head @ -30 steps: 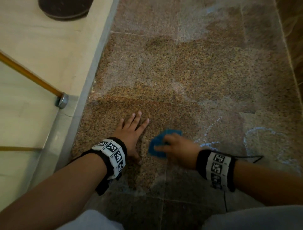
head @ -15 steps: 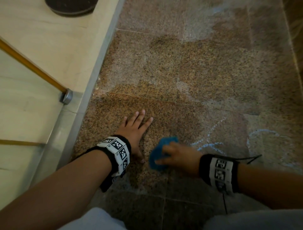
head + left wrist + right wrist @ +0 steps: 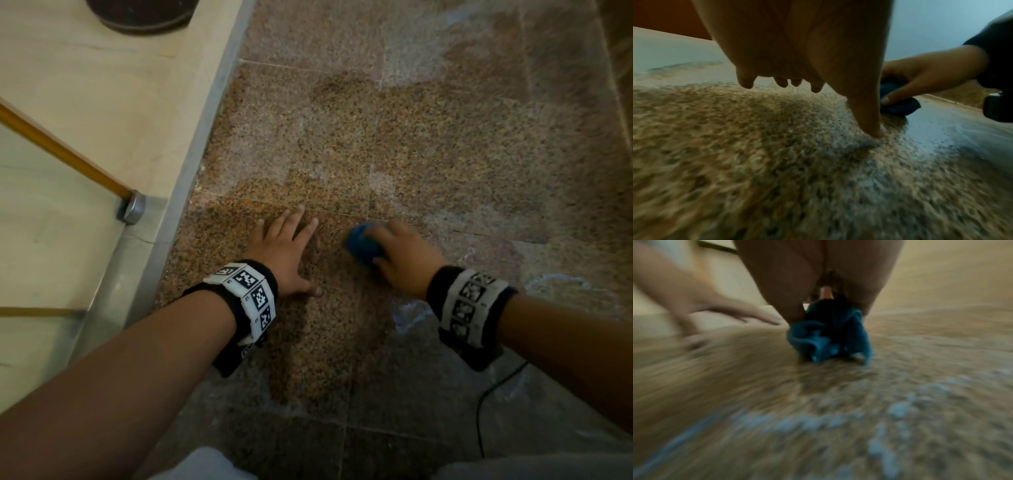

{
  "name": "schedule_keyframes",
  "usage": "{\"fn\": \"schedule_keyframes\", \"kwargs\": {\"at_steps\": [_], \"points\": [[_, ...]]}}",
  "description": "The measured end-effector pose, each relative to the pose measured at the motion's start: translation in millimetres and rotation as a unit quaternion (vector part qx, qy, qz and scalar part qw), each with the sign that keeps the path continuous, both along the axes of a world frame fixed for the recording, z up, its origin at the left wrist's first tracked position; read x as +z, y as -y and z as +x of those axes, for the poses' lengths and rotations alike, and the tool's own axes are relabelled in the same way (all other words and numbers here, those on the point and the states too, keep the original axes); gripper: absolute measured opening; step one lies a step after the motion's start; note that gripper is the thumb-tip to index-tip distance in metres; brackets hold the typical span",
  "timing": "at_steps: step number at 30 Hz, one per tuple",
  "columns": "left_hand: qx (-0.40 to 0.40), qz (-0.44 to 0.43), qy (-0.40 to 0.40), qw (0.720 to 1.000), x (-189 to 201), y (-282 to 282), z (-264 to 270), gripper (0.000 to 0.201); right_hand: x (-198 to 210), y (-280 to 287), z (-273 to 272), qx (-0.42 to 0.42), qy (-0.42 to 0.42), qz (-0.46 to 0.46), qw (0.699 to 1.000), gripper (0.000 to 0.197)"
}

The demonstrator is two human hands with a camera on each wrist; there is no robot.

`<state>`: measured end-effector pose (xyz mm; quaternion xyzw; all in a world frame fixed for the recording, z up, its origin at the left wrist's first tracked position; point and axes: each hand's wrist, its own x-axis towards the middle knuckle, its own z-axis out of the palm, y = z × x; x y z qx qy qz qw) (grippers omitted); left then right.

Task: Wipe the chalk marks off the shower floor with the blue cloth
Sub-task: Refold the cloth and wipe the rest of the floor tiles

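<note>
**Bunched cloth pressed to the granite, other palm planted for balance**

Right hand (image 3: 407,258) curled around the blue cloth (image 3: 363,245), fingers (image 3: 898,95) and thumb closed on a wadded lump rather than a flat sheet, probably to put pressure on a small patch of stone. Cloth down on the shower floor (image 3: 445,144), touching it, just beside a tile joint, with loose folds trailing toward the wrist in the right-wrist view (image 3: 828,337).

Left hand (image 3: 284,253) spread flat on the floor beside the cloth, fingers straight and splayed, thumb tip (image 3: 875,129) pressing the stone, gripping nothing. Likely a prop for a body leaning forward and low, freeing the other arm to scrub.

Chalk marks (image 3: 407,313) pale blue, lying nearer the body than the cloth and under the right wrist; a further looping line (image 3: 561,279) off to the right. Clearly visible too in the right-wrist view (image 3: 797,423), though blurred. By these, job judged only partly done: darker clean granite around the left palm, hazy film across the tiles farther out.

Pale raised kerb (image 3: 212,113) along the left edge, with a metal fitting (image 3: 132,207) holding a brass-coloured rail (image 3: 65,154).
</note>
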<state>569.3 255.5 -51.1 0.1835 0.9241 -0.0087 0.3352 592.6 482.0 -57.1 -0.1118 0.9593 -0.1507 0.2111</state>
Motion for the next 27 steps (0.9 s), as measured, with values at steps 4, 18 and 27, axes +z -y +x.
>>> {"fn": "schedule_keyframes", "kwargs": {"at_steps": [4, 18, 27], "points": [[0.003, 0.006, 0.036, 0.999, -8.5, -15.1, -7.5, 0.129, 4.9, -19.4, -16.5, -0.05, 0.004, 0.004, 0.999, 0.046], [0.014, -0.019, 0.05, 0.998, -18.8, -18.8, -1.9, 0.139, -9.5, -21.2, -45.6, 0.051, -0.021, -0.016, 0.998, 0.042], [0.02, -0.014, 0.058, 0.998, -17.8, -20.1, -2.2, 0.138, -11.4, 7.5, -20.7, 0.083, -0.036, 0.003, 0.996, 0.048]]}}
